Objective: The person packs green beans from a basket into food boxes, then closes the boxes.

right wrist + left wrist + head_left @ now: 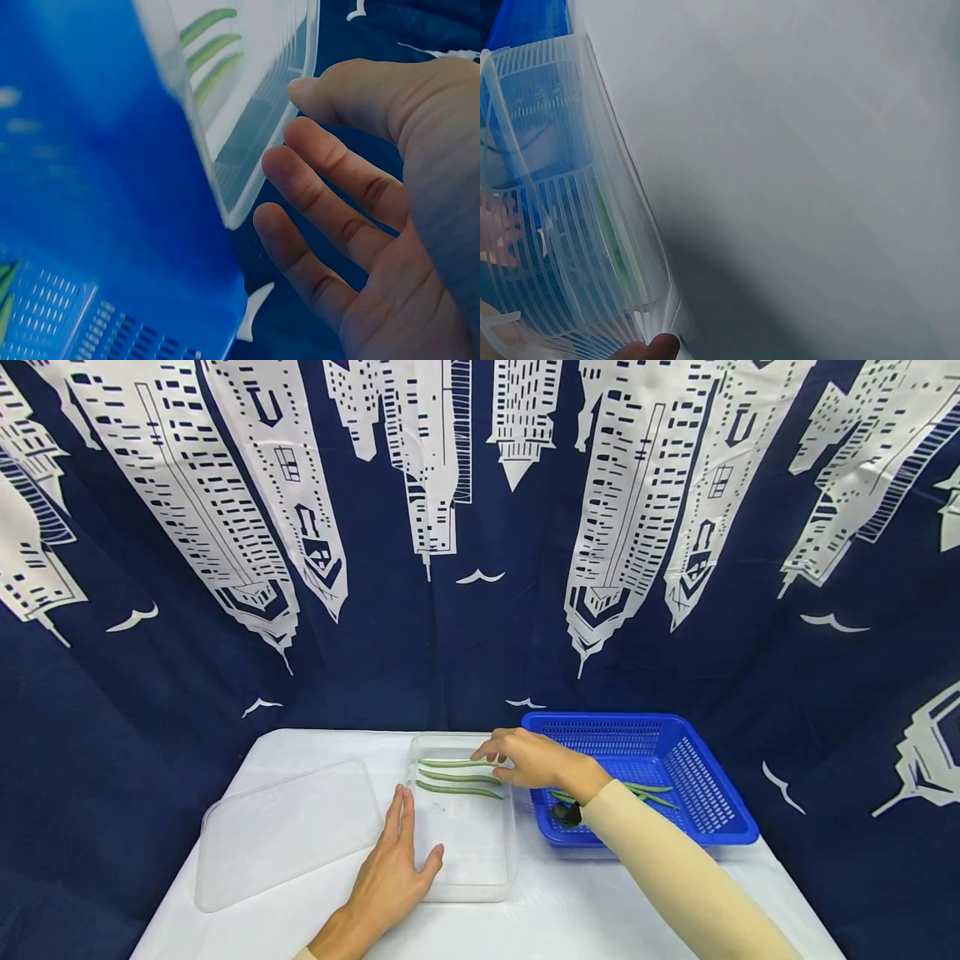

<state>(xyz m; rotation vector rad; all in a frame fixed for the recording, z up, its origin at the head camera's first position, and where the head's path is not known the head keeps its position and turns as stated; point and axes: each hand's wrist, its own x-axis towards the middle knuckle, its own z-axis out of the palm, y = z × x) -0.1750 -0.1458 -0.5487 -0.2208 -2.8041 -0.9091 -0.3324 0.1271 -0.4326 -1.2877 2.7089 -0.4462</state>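
Right sleeve [678, 870]: plain cream, snug, black rounded piece [566, 814] at the cuff [598, 806]. Left sleeve [304, 955]: likely same cream, only a sliver shows.

Three slender green beans [459, 777], lying side by side in a clear rectangular container [468, 852], slightly curved

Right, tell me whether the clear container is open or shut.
Open: the clear container is uncovered, with three green beans lying inside, and a flat clear lid lies apart from it, to the left.
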